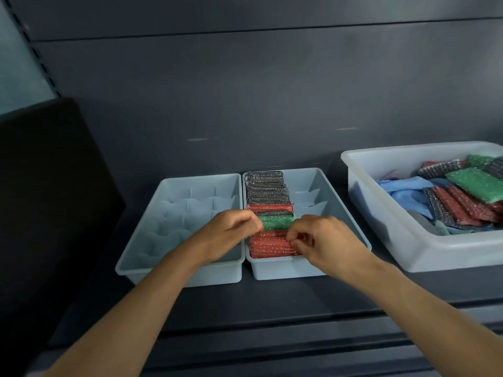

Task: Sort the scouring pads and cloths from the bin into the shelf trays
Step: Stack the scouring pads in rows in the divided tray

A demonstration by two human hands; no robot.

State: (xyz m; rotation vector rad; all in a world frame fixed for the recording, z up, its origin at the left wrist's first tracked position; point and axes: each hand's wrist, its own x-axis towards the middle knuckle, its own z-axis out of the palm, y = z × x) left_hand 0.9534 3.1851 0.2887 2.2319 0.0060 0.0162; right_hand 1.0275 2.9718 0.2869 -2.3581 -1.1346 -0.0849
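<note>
Grey-blue plastic formed two rectangular trays, the left tray (177, 276) and right tray (285, 270), side by side at frame centre on a dark shelf (272, 300). One row of glittery mesh scouring pads (268, 186) stood on edge in the right tray's left column, dark grey behind and red in front. The left hand (231, 235) and right hand (326, 240) each pinched an end of one green pad (276, 223) in that row. One white bin (367, 202), at right, held loose pads (462, 202) and crumpled blue cloths (402, 189).
</note>
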